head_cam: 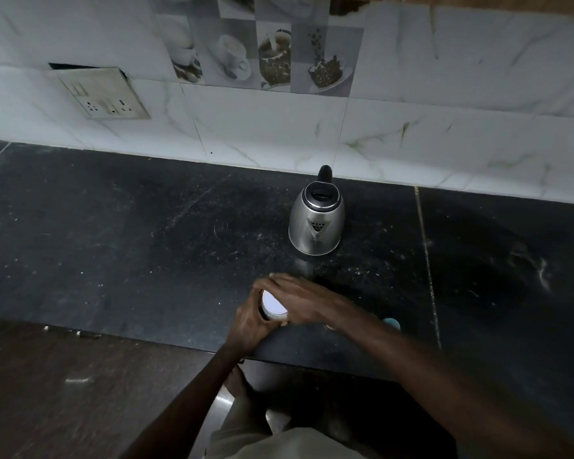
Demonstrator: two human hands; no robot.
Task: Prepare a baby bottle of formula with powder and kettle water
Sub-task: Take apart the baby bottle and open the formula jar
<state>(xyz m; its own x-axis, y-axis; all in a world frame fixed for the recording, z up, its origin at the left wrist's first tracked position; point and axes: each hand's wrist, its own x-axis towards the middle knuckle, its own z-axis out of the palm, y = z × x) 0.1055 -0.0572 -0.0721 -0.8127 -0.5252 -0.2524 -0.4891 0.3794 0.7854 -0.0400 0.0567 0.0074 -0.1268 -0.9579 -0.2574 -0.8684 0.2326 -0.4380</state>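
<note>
Gripping the white-lidded container (274,306) with left hand (249,323) at the front edge of the counter (146,246); clasping right hand (300,299) over its top; keeping upright while twisting, likely preventing powder spillage.

Kettle (316,220) upright on the desk (113,243) at frame centre, wall (444,104) close behind it, lidded container (274,304) in front of the kettle near the desk's front edge, left hand (251,321) gripping its side, right hand (299,299) curled over its top, small object (391,323) just right of the right forearm, socket plate (103,94) on the wall at upper left, floor (63,392) at lower left.
</note>
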